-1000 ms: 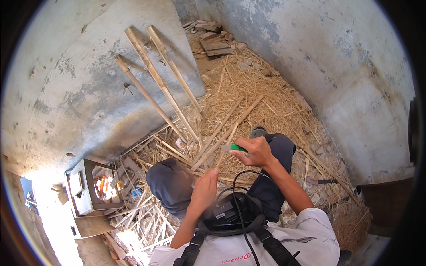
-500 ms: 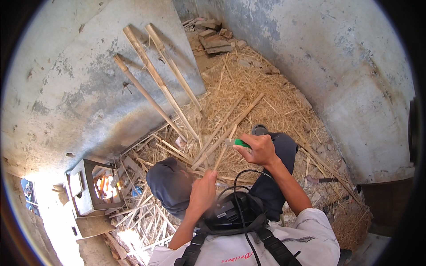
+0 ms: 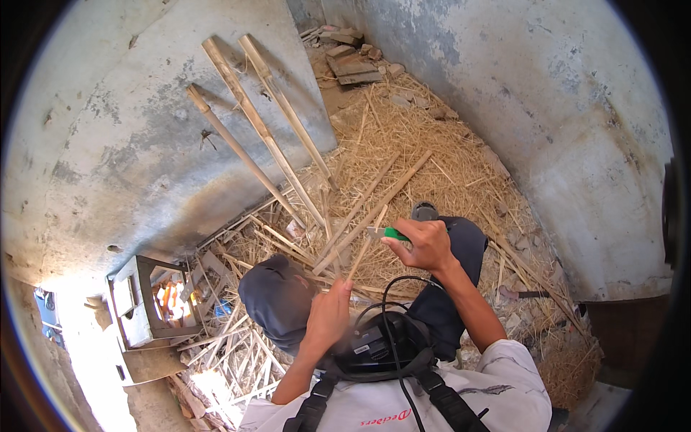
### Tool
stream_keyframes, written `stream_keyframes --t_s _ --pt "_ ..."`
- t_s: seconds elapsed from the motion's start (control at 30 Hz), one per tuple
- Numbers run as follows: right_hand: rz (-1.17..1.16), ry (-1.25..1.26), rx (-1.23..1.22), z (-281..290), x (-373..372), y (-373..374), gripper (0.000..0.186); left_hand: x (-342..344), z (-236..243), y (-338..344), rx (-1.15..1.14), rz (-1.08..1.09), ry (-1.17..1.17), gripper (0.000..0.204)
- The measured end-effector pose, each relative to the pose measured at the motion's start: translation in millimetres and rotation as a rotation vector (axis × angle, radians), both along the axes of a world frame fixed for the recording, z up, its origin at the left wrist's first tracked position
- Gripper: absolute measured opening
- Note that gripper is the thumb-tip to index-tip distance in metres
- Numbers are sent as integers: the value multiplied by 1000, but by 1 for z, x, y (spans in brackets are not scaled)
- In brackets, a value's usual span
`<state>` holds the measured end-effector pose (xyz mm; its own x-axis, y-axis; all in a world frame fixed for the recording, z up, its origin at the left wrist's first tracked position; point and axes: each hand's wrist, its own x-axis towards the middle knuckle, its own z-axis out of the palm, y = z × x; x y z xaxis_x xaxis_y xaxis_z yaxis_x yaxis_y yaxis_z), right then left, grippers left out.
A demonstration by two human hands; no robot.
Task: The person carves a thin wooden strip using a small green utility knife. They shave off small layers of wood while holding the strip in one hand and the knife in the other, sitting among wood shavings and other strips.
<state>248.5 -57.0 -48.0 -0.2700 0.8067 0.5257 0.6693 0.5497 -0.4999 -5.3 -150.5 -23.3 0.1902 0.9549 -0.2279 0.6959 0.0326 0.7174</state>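
Observation:
My left hand (image 3: 330, 311) is closed around the lower end of a thin bamboo strip (image 3: 360, 258), thumb lying along it. The strip slants up and to the right, away from me. My right hand (image 3: 423, 243) grips a knife (image 3: 393, 233) by its green handle. Its short blade points left and is level with the upper part of the strip. Whether blade and strip touch, I cannot tell. Both hands are over the space between my bent knees.
Three bamboo poles (image 3: 268, 137) lean on the left wall. Longer bamboo pieces (image 3: 378, 205) lie on the straw-covered floor (image 3: 432, 151). A metal frame box (image 3: 137, 299) with bright orange contents stands at left, near scattered strips (image 3: 237, 360). Bricks (image 3: 353, 68) are piled in the far corner.
The whole view has shifted very slightly. Both hands keep their holds on the bamboo strip and the knife, in almost the same places.

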Motion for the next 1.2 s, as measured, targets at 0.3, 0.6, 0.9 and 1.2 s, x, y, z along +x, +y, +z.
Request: stream_keyframes --t_s 0.3,0.6,0.9,1.2 --pt "-20 -34 15 2 4 2 29 -4 7 0 -60 10 45 39" --pt "-416 306 -119 9 42 32 32 -27 3 -23 49 -19 -42 37" --pt "-149 368 -236 16 37 12 37 -32 -9 -9 -66 58 -99 43" --pt "118 531 -606 17 29 16 35 -8 11 9 107 -1 31 39"
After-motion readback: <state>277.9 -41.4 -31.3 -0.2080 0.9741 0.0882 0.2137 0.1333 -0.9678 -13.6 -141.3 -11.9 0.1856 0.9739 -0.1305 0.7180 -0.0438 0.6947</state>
